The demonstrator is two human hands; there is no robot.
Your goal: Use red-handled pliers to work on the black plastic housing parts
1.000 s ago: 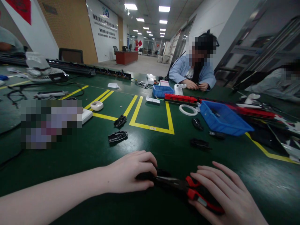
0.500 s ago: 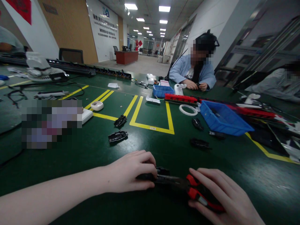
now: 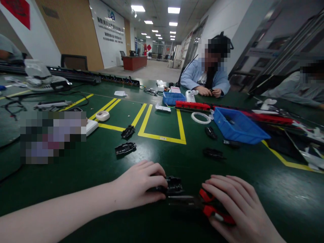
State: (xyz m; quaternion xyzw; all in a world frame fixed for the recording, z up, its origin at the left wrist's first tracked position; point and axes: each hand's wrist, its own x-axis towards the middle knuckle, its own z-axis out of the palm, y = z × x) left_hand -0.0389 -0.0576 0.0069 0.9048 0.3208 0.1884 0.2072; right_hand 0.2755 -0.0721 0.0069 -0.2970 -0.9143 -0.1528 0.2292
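Observation:
Between the thumb and fingers of my left hand (image 3: 143, 184) is a black plastic part (image 3: 174, 185), its right end sticking out past the fingertips. My right hand (image 3: 235, 206) is closed around red-handled pliers (image 3: 209, 206). The jaws of the pliers point left and lie just below the black part, slightly parted. My fingers hide much of the handles and the left end of the part. Similar black pieces lie farther off: two at left, one of them a black part (image 3: 126, 148), and several at right, including a black piece (image 3: 214, 153).
A large blue bin (image 3: 239, 126) stands at right, near a white ring (image 3: 200, 117) and a red strip (image 3: 193, 105). A smaller blue bin (image 3: 174, 98) is farther back. Yellow tape (image 3: 162, 137) marks the green table. A person (image 3: 205, 77) sits across from me.
The plier jaws have come away from the black part and dropped a little below it. More of the part now shows. My right hand's fingers have shifted up over the handles.

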